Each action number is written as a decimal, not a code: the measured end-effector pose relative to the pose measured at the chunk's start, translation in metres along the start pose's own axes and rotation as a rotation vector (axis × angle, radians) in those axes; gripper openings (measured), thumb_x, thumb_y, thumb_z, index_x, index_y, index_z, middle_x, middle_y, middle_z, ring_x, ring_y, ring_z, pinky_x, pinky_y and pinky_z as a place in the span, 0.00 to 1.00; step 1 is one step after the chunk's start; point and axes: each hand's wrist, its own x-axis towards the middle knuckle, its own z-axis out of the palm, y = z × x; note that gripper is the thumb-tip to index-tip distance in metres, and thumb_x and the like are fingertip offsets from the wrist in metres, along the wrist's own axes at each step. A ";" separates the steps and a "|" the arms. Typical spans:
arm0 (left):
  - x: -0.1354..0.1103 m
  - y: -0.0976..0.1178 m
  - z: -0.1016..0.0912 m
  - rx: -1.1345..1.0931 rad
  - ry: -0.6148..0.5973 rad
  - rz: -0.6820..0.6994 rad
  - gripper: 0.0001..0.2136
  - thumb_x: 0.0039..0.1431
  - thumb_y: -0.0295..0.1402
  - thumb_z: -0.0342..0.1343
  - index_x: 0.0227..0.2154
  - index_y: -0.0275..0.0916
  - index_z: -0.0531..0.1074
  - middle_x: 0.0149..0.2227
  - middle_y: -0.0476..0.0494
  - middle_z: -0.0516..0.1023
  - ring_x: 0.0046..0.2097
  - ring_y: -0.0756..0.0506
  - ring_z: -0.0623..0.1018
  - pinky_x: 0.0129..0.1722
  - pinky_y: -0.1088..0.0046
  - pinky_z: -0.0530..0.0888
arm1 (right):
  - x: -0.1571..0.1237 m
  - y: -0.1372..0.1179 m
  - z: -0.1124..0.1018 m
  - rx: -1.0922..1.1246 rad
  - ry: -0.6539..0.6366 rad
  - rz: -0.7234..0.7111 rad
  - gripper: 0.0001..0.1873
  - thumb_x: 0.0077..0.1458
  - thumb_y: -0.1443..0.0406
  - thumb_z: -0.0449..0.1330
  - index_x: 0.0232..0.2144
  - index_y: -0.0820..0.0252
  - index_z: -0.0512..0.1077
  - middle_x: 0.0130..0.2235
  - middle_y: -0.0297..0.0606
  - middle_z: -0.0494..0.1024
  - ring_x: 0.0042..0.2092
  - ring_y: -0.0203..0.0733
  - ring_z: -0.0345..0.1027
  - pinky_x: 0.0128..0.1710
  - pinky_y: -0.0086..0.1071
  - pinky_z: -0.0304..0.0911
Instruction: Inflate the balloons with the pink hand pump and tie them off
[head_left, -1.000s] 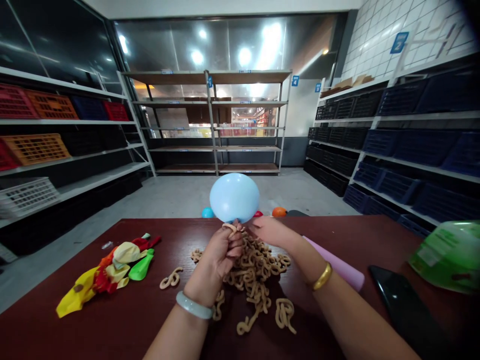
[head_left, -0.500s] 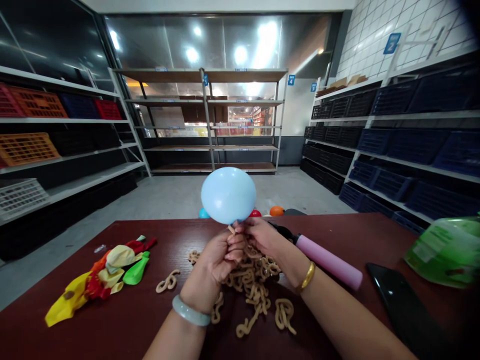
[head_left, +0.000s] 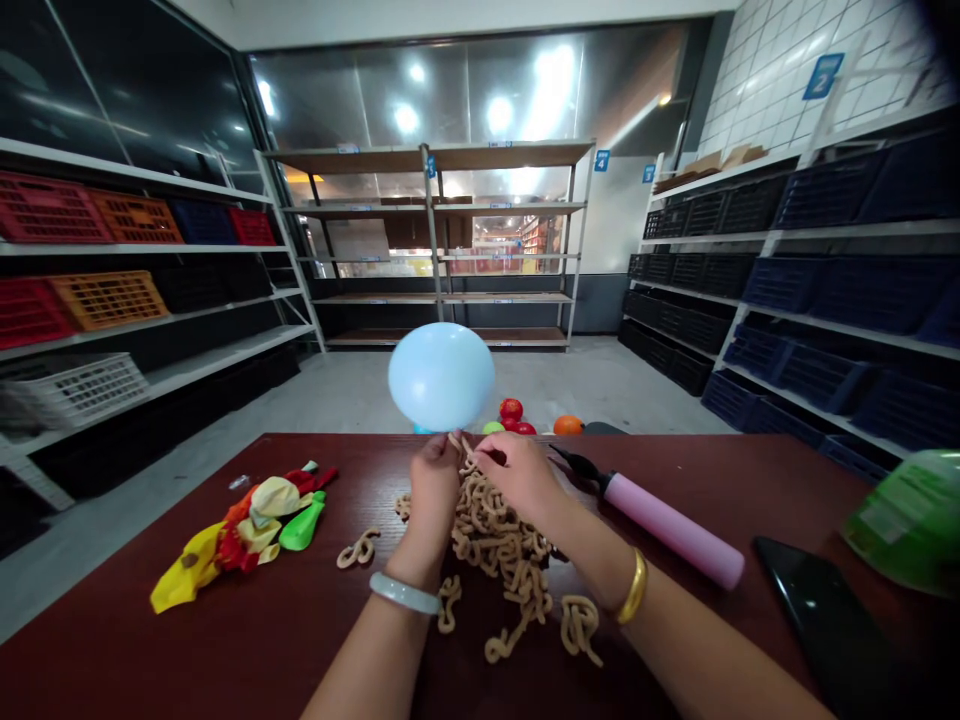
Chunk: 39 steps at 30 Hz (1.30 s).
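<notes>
A small inflated light-blue balloon (head_left: pixel 441 375) is held up over the dark red table (head_left: pixel 187 640). My left hand (head_left: pixel 434 485) is closed round its neck from below. My right hand (head_left: pixel 517 475) is pinched beside it, its fingertips on a tan rubber band at the neck. Under both hands lies a heap of tan rubber bands (head_left: pixel 502 545), with a few loose ones (head_left: pixel 358 548) to the left.
A pile of flat coloured balloons (head_left: pixel 247 520) lies at the left. A pink hand pump (head_left: pixel 667 525), a black phone (head_left: pixel 821 610) and a green plastic bag (head_left: pixel 911 520) lie at the right. Several inflated balloons (head_left: pixel 517 415) sit on the floor beyond the table. Shelves with crates line the walls.
The balloon has shifted a little left and up. My left hand has turned more upright under the neck, and my right hand has closed in on the neck with the band.
</notes>
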 end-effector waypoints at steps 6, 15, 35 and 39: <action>-0.007 -0.001 0.012 -0.198 -0.042 -0.109 0.19 0.46 0.49 0.64 0.22 0.36 0.68 0.19 0.54 0.65 0.23 0.53 0.62 0.23 0.77 0.59 | -0.005 -0.006 -0.002 -0.157 -0.020 -0.253 0.07 0.60 0.71 0.57 0.30 0.57 0.73 0.38 0.37 0.75 0.38 0.39 0.68 0.40 0.31 0.61; -0.016 0.006 0.019 -0.292 -0.086 -0.166 0.15 0.47 0.42 0.65 0.27 0.34 0.72 0.19 0.55 0.65 0.21 0.55 0.60 0.22 0.78 0.57 | 0.001 -0.001 -0.011 0.029 0.059 -0.220 0.05 0.56 0.72 0.60 0.34 0.57 0.72 0.36 0.36 0.78 0.38 0.39 0.71 0.41 0.32 0.64; -0.020 0.004 0.012 0.365 -0.024 0.292 0.08 0.54 0.27 0.54 0.21 0.39 0.71 0.21 0.47 0.72 0.25 0.48 0.66 0.28 0.74 0.57 | -0.007 -0.011 -0.004 -0.487 0.166 -0.111 0.04 0.55 0.70 0.59 0.31 0.58 0.72 0.34 0.41 0.77 0.35 0.43 0.68 0.34 0.33 0.57; -0.022 0.004 0.018 0.309 -0.043 0.256 0.08 0.55 0.30 0.55 0.22 0.39 0.72 0.22 0.48 0.73 0.26 0.48 0.66 0.29 0.75 0.59 | -0.008 -0.007 -0.003 -0.620 0.250 -0.137 0.04 0.58 0.71 0.56 0.32 0.59 0.69 0.34 0.42 0.74 0.36 0.45 0.67 0.34 0.34 0.56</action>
